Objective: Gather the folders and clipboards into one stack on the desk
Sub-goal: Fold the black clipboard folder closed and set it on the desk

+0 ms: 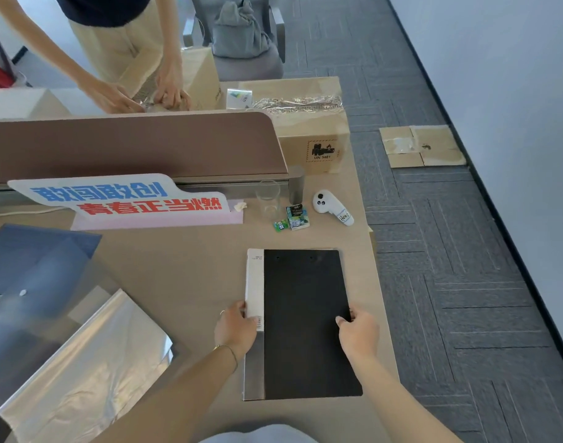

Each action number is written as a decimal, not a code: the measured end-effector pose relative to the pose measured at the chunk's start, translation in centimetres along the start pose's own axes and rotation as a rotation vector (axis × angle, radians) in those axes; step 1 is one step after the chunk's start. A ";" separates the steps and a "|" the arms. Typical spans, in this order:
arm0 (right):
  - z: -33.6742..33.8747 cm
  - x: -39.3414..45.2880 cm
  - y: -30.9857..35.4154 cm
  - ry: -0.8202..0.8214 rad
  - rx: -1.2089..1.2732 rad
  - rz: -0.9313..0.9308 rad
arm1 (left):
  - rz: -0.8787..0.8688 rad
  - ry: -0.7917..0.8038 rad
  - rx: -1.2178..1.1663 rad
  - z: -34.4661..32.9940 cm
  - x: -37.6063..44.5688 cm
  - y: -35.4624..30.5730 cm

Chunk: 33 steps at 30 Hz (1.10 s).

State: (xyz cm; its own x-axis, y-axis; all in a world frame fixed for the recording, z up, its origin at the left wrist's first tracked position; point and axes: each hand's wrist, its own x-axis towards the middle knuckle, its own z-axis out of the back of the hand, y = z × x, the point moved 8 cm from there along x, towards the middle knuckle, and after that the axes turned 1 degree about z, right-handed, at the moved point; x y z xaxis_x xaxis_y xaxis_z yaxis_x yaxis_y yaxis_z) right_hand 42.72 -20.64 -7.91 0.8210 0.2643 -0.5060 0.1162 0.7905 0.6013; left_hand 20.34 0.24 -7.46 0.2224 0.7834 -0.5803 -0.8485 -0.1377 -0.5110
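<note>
**Alignment of the Stack at the Right Side of the Tabletop**

A black clipboard (305, 321) was laid flat on top of a white-and-grey folder (254, 298), both resting on the tabletop (184, 266) near its right edge. The folder showed only as a strip along the clipboard's left side, so the two edges were not flush. The left hand (237, 327) was closed on the folder's left edge, and the right hand (358, 334) gripped the clipboard's right edge; this two-sided hold was judged to serve for squaring the pair.

The clipboard was seen as a rigid, matte rectangle with two small holes near its far end. The folder appeared smooth and stiff, with a printed label on its spine.

Two items remained apart at the left: a translucent blue folder (40, 266) with a snap button, and a glossy, reflective silver folder (91, 369), which was judged flexible and slippery.
</note>
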 end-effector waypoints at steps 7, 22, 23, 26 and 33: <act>-0.9 1.1 -0.8 -0.012 -0.155 0.084 | -0.037 0.046 -0.011 -0.2 0.3 -1.0; -0.2 0.3 3.9 -0.058 -0.171 0.274 | -0.105 0.033 0.122 3.0 -0.6 -2.9; -0.3 -0.2 5.3 -0.060 -0.154 0.323 | -0.135 0.004 0.161 3.9 -0.9 -3.4; -1.6 -2.2 9.8 -0.045 -0.146 0.473 | -0.220 -0.088 0.213 6.8 -2.0 -4.3; -7.4 -9.6 18.5 0.067 -0.246 0.849 | -0.382 -0.339 0.395 14.2 -4.5 -3.1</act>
State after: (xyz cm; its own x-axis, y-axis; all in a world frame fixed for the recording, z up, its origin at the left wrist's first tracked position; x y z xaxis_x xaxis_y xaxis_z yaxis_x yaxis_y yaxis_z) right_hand 32.92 -4.48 3.51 0.5403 0.8414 0.0112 -0.6473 0.4071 0.6445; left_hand 15.15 5.73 5.76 0.4343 0.8901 -0.1382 -0.8670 0.3715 -0.3321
